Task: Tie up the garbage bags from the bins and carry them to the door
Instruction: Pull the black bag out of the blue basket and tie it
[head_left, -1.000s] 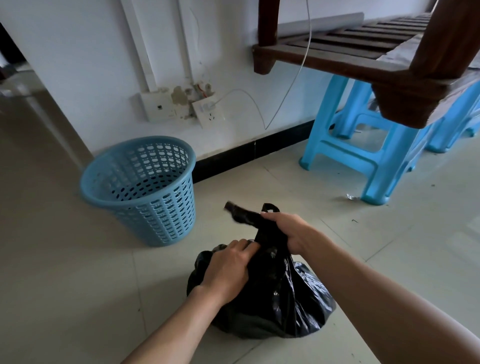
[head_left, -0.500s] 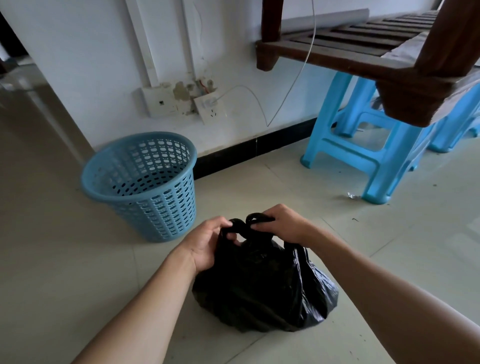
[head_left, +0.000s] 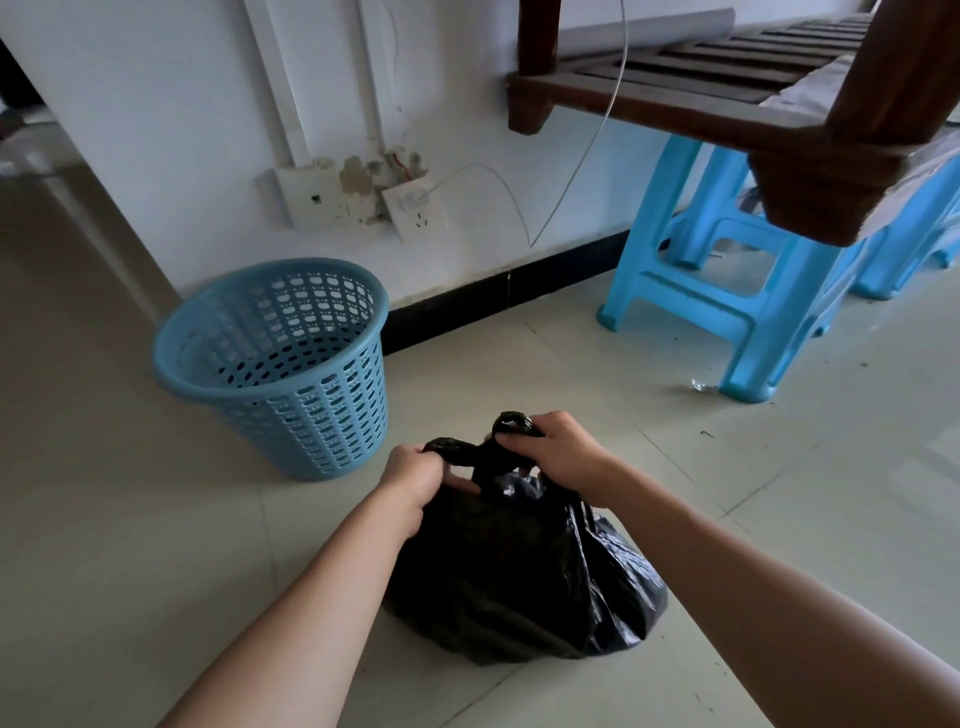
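A full black garbage bag (head_left: 524, 577) sits on the pale tiled floor in front of me. My left hand (head_left: 415, 475) grips one twisted strip of the bag's top on the left. My right hand (head_left: 561, 452) grips the other strip, which loops up above the fingers. The two strips cross between my hands over the bag's mouth. A blue perforated plastic bin (head_left: 280, 358) stands empty to the left of the bag, near the wall, with no liner in it.
Blue plastic stools (head_left: 737, 291) stand at the right under a dark wooden slatted bench (head_left: 727, 93). Wall sockets (head_left: 415, 213) with a white cable hang above the black skirting. Open floor runs off to the left past the wall corner.
My hands have moved from bunching the bag's neck to pulling the two strips apart, left and right. The crossing has drawn down closer to the bag.
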